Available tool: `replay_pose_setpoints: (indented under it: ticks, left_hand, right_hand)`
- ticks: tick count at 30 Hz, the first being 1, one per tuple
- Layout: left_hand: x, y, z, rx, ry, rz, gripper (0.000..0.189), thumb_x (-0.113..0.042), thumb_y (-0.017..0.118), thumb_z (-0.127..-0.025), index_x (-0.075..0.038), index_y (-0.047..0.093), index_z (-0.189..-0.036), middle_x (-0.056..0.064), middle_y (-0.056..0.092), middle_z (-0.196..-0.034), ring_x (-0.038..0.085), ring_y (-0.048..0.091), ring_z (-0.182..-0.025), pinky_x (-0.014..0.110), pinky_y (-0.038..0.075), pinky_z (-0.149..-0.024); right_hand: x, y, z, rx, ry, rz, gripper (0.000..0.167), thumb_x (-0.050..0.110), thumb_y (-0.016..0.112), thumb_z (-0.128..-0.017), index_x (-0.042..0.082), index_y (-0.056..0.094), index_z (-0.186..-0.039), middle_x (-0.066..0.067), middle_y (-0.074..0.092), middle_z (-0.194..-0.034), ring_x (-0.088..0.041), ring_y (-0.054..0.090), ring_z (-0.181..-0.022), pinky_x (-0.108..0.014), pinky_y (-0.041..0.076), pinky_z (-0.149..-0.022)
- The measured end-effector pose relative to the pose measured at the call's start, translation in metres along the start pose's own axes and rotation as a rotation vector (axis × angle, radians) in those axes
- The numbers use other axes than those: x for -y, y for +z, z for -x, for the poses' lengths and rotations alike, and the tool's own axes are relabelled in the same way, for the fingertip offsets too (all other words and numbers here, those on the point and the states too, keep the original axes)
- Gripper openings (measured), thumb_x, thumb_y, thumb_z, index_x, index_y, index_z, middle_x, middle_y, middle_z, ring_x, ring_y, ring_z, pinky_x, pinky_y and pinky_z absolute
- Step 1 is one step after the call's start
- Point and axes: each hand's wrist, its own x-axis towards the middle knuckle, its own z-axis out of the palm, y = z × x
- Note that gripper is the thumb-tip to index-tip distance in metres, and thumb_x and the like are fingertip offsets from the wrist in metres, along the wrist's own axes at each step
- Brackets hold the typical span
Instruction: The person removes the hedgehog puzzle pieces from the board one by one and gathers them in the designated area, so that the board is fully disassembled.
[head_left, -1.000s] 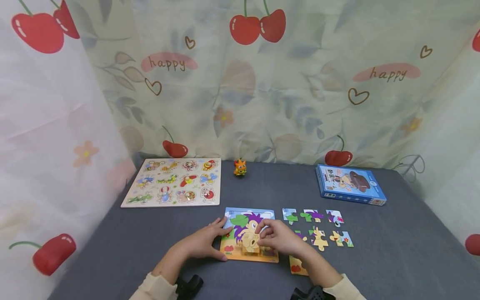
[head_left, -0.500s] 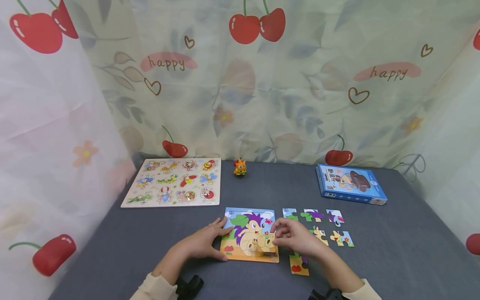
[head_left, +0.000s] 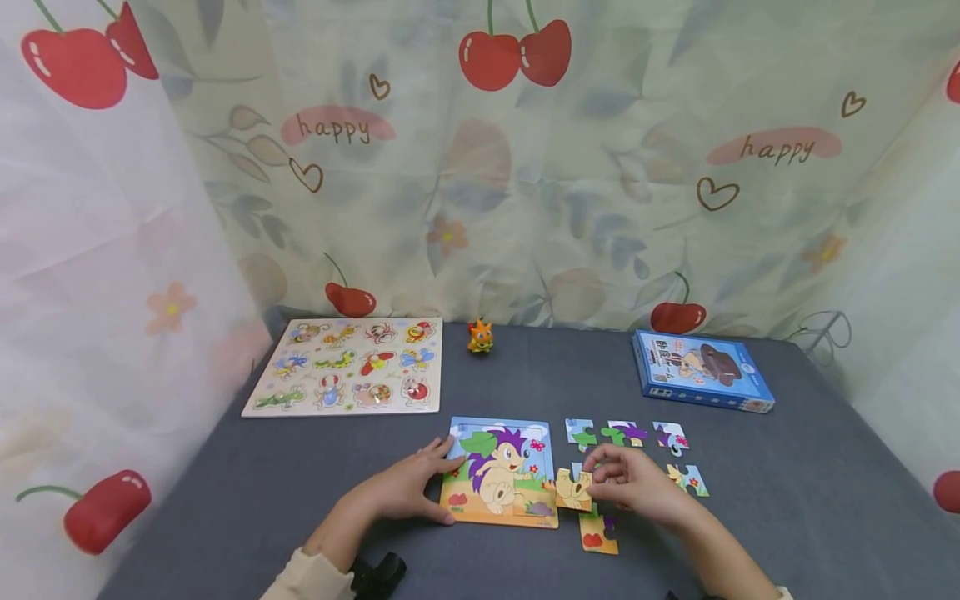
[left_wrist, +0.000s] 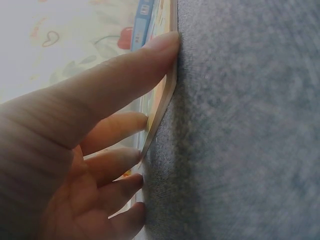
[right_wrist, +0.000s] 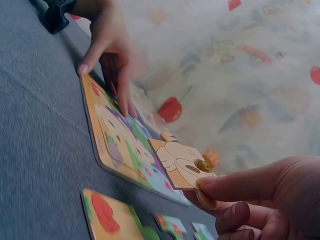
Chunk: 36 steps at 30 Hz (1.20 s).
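Observation:
A hedgehog puzzle board (head_left: 497, 479) lies flat on the table in the head view. My left hand (head_left: 411, 485) rests along its left side, fingers on the left edge and thumb at the lower left corner. In the left wrist view the thumb (left_wrist: 125, 75) touches the board's edge. Just right of the board, my right hand (head_left: 633, 483) pinches a tan puzzle piece (head_left: 573, 490) between thumb and fingers. The right wrist view shows that piece (right_wrist: 177, 162) raised and tilted. Several loose puzzle pieces (head_left: 678, 435) lie to the right, some partly hidden by the right hand.
Farther back left lies an insect puzzle board (head_left: 348, 364). A small orange toy figure (head_left: 481, 336) stands at the back middle, and a blue box (head_left: 701, 369) lies at the back right. A loose piece with a red print (head_left: 596, 540) is near the board's lower right.
My right hand has carried the tan puzzle piece rightward, from above the hedgehog's belly to just past the board's right edge. The left hand and board have stayed put.

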Motion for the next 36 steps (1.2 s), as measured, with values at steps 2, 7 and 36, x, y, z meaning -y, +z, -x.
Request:
replay_pose_setpoints:
  ticks: [2, 7, 36]
  left_hand:
    - [0.000, 0.000, 0.000, 0.000, 0.001, 0.001, 0.079, -0.037, 0.077, -0.074, -0.016, 0.042, -0.141, 0.012, 0.019, -0.156, 0.036, 0.012, -0.144, 0.060, 0.021, -0.109]
    - [0.000, 0.000, 0.001, -0.007, -0.001, 0.004, 0.079, -0.038, 0.077, -0.074, -0.017, 0.042, -0.141, 0.011, 0.019, -0.156, 0.036, 0.012, -0.144, 0.060, 0.021, -0.109]
    - [-0.002, 0.000, 0.002, -0.009, -0.021, 0.015, 0.079, -0.038, 0.077, -0.074, -0.018, 0.042, -0.141, 0.010, 0.018, -0.156, 0.035, 0.011, -0.144, 0.061, 0.021, -0.109]
  right_hand:
    - [-0.003, -0.005, 0.004, -0.010, 0.011, -0.004, 0.037, 0.022, 0.069, -0.084, -0.002, 0.053, -0.107, -0.002, 0.059, -0.078, -0.011, 0.046, -0.057, -0.022, 0.040, -0.050]
    - [-0.009, -0.016, 0.012, -0.031, 0.033, -0.006, 0.040, 0.025, 0.068, -0.084, -0.002, 0.053, -0.110, -0.002, 0.061, -0.080, -0.010, 0.046, -0.056, -0.023, 0.042, -0.050]
    - [-0.050, -0.046, 0.057, -0.086, 0.156, -0.010, 0.046, 0.026, 0.063, -0.088, -0.008, 0.051, -0.117, 0.002, 0.064, -0.081, -0.008, 0.047, -0.056, -0.025, 0.044, -0.051]
